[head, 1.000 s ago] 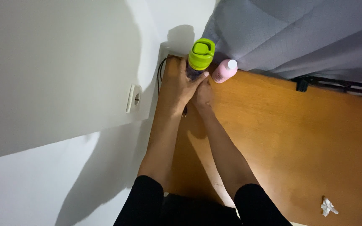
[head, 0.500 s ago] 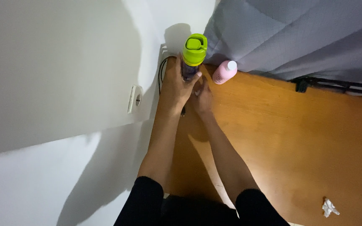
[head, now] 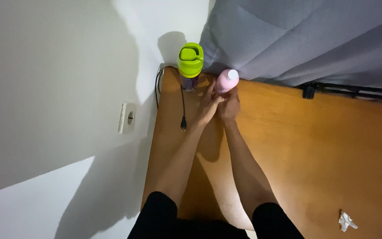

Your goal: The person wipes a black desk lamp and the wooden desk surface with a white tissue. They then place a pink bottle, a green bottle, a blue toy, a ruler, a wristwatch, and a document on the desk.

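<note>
Both hands are meeting at the far end of the worktop [head: 315, 146], arms reaching straight out from the body and converging. Right hand [head: 229, 106] is wrapping the lower body of the pink bottle [head: 224, 82], fingers closing round it from the right and underneath; grip looks closed on it, though the fingertips on the far side are hidden. Left hand [head: 208, 106] is pressing in from the left with fingers extended, fingertips touching the bottle's side near the right thumb; whether it is actually gripping or just steadying, can't tell. So the bottle is sitting directly ahead of both hands, touching both, right hand carrying more of the contact. Its long axis is running roughly upright, leaning a little toward the camera, white cap [head: 232, 74] pointing up and clear of both hands. Just left of the left hand, apart from it, the green-lidded bottle [head: 190, 65] is standing in the back-left corner of the worktop, nobody touching it. A black cable with plug [head: 183, 125] is trailing down the worktop's left edge beside the left forearm. Grey curtain [head: 306, 40] is hanging right behind the pink bottle. Wall socket [head: 127, 117] is off to the left, crumpled white scrap [head: 345, 220] is lying well apart at near right.
</note>
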